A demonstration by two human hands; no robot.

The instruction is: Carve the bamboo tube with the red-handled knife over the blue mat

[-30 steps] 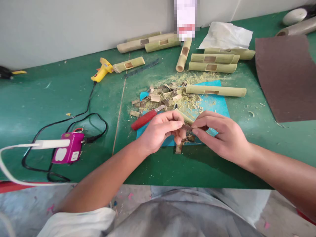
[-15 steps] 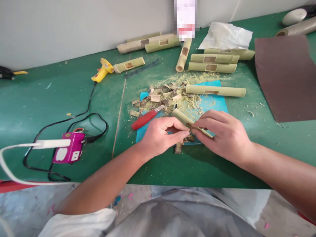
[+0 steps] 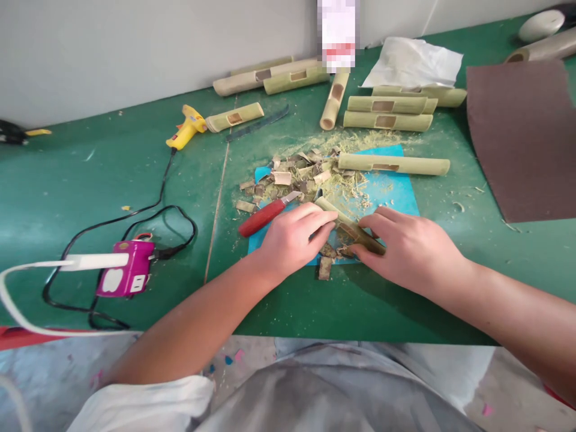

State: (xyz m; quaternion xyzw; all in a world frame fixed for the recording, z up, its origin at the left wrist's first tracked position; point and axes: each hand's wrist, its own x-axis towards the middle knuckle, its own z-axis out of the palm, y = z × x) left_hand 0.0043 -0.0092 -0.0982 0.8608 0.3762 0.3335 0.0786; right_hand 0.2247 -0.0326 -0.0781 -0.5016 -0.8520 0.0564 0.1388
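A short green bamboo tube (image 3: pixel 345 223) with a cut-out in its side lies slanted in front of me. My right hand (image 3: pixel 411 246) grips its lower right end, thumb on the near side and fingers on the far side. At its upper left part, my left hand (image 3: pixel 292 240) has its bent fingers closed against the tube; their tips are partly hidden. Just left of that hand rests a red-handled knife (image 3: pixel 263 218), its blade pointing to the upper right. Bamboo chips (image 3: pixel 324 268) lie below the tube, between my hands.
A blue sheet (image 3: pixel 396 195) lies under shavings and bamboo offcuts (image 3: pixel 282 178). Another bamboo tube (image 3: pixel 418 166) is on it; several more stand behind. At left are a yellow glue gun (image 3: pixel 186 127) and a purple power socket (image 3: pixel 128 269) with cables. Brown sheet (image 3: pixel 517 138) at right.
My fingertips were together over the tube's middle. My hands have since moved apart, the left toward its upper end, the right around its lower end. The cut-out now shows between them.
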